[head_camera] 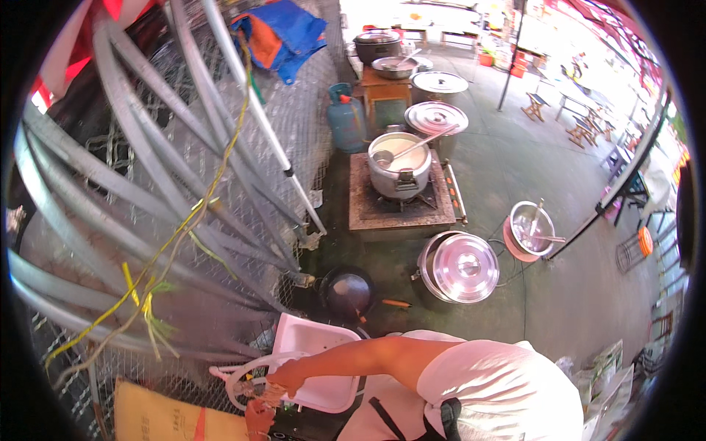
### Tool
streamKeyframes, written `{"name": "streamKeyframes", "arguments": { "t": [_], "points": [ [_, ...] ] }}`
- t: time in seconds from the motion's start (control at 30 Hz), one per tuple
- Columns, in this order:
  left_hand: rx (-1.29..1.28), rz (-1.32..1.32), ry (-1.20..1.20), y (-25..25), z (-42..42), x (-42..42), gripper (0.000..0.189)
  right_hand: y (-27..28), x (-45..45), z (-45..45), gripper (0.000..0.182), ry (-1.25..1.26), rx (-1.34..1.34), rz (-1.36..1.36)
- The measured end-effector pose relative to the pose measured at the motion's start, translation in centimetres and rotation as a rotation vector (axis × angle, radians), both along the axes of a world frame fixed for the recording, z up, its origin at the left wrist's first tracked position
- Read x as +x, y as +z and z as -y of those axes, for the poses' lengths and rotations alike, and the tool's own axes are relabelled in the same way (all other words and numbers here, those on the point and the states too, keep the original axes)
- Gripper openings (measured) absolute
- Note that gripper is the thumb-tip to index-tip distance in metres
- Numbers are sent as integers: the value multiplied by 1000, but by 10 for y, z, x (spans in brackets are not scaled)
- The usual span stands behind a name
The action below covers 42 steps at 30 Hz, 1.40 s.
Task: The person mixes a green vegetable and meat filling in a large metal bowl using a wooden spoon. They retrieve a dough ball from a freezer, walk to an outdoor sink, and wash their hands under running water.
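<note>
My right hand (285, 379) reaches from the right over the rim of a pale pink plastic basin (342, 404). Its fingers close on a tan, stringy bundle (271, 396) too blurred to name. Just below, my left hand (259, 414) meets the same bundle; its fingers are not clear. A whitish hose or tube (234, 399) loops around the spot, beside yellow-wrapped ends. The forearm of the left hand is mostly cut off by the picture's lower edge.
A dark wok (347, 292) and a lidded metal pot (466, 267) stand beyond the basin. A pot of pale liquid (400, 179) with a ladle sits on a burner. Bent metal tubes (165, 182) and wire mesh line the left; a yellow printed sheet (154, 413) lies below.
</note>
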<state>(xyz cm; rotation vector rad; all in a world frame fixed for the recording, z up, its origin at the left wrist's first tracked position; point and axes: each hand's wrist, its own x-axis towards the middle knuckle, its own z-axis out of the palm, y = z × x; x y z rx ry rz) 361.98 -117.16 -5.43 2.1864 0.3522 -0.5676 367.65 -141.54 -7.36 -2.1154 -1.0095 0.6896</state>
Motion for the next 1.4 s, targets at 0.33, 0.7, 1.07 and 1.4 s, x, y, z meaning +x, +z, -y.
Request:
{"name": "streamKeyframes", "arguments": {
  "t": [0.33,0.7,1.07,1.4],
  "points": [
    [451,-162,-360,-107,-48,12,27,-26,-137,279,63,-590,70,-143],
    [361,-142,-921,-113,315,24,21,-63,-541,512,58,-1904,87,-358],
    [541,-489,-966,-131,533,-158,16,-77,-835,618,30,-2667,632,-305],
    [436,-575,-1666,-168,863,-311,14,-73,-992,725,12,-3038,628,247]
  ]
}}
